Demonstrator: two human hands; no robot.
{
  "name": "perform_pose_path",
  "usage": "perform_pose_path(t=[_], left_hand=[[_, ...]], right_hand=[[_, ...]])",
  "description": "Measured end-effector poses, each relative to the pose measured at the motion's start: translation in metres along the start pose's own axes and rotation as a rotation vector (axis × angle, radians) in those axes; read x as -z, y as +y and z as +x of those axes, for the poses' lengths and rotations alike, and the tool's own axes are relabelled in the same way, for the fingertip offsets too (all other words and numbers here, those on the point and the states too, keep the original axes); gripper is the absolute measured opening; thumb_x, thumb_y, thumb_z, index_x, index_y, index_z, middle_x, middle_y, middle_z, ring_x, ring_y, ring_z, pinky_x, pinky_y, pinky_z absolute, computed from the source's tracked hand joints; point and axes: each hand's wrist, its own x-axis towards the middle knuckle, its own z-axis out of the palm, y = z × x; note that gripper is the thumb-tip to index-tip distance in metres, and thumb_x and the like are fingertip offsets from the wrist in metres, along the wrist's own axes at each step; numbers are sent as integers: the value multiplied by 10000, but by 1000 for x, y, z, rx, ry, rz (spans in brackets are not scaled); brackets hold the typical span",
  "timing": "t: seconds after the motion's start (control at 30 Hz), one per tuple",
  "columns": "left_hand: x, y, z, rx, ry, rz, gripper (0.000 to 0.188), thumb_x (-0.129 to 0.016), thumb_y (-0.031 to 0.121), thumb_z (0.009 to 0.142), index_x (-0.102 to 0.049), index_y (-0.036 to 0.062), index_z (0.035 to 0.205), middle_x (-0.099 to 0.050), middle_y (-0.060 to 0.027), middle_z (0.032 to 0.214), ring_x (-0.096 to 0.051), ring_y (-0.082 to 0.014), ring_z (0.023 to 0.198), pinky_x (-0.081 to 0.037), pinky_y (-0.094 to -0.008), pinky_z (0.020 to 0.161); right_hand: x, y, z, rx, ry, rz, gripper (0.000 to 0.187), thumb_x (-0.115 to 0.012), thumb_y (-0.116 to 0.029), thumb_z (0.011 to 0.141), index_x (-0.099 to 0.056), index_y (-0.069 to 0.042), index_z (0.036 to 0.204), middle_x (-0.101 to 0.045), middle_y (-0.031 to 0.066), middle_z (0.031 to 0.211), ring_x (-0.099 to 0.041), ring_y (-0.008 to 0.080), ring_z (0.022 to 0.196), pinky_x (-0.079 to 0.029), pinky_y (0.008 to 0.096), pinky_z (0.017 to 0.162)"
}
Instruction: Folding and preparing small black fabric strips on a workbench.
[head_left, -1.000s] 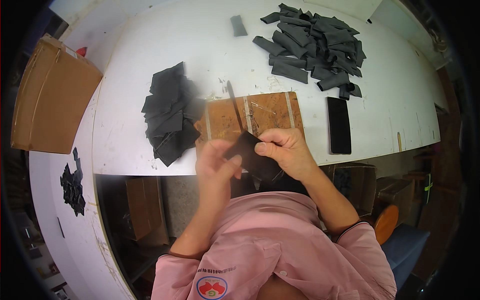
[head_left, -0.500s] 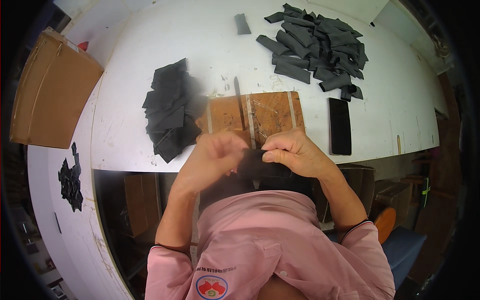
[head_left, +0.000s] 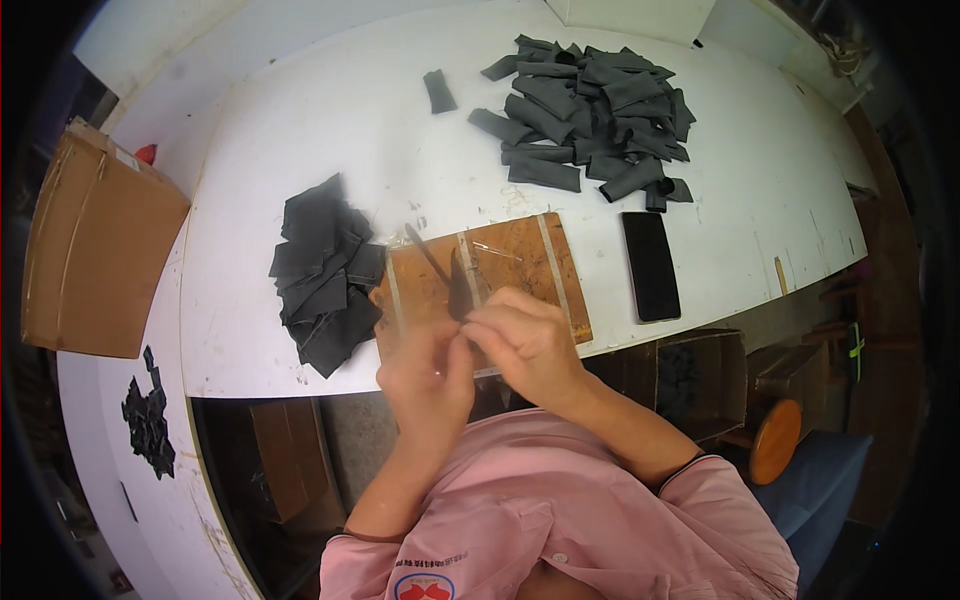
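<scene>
My hands meet above the front of a worn brown board, pinching a small black fabric piece (head_left: pixel 459 292) that rises in a narrow fold from the fingertips. My left hand (head_left: pixel 425 375) is blurred, its thumb and fingers closed at the fabric's lower end. My right hand (head_left: pixel 527 345) has thumb and forefinger pressed together on the same spot. Just beyond, a slim dark rod (head_left: pixel 427 252) slants across the board (head_left: pixel 520 265), its near end beside or behind the fabric; which one, I cannot tell.
Flat black fabric pieces (head_left: pixel 325 280) are piled left of the board. A heap of dark fabric tubes (head_left: pixel 595 115) lies far right, with a single piece (head_left: pixel 439 91) apart. A black phone (head_left: pixel 651 267) lies right of the board. A cardboard box (head_left: pixel 100 240) stands far left; a stool (head_left: pixel 775 442) is lower right.
The view has shifted, so the table appears lower and further left. My hands have come closer together, and the fabric between them, earlier spread out, now points up as a narrow fold by the rod.
</scene>
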Motion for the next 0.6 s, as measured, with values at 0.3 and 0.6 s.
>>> perform_pose_path(t=[0.3, 0.6], left_hand=[[11, -1, 20, 482, -86, -867, 158, -579, -62, 661, -544, 35, 781, -537, 18, 632, -400, -17, 455, -276, -151, 405], [9, -3, 16, 576, -181, -737, 177, -506, -108, 653, -519, 3, 791, -507, 6, 628, -363, -6, 436, -251, -152, 387]], right_hand=[[-7, 10, 3, -160, 53, 116, 88, -595, 6, 669, -558, 14, 748, -509, 72, 689, -516, 164, 554, -417, 274, 505], [-10, 20, -9, -760, -274, 1328, 190, -536, -187, 828, -526, -29, 722, -423, -31, 611, -336, 42, 499, -266, 182, 452]])
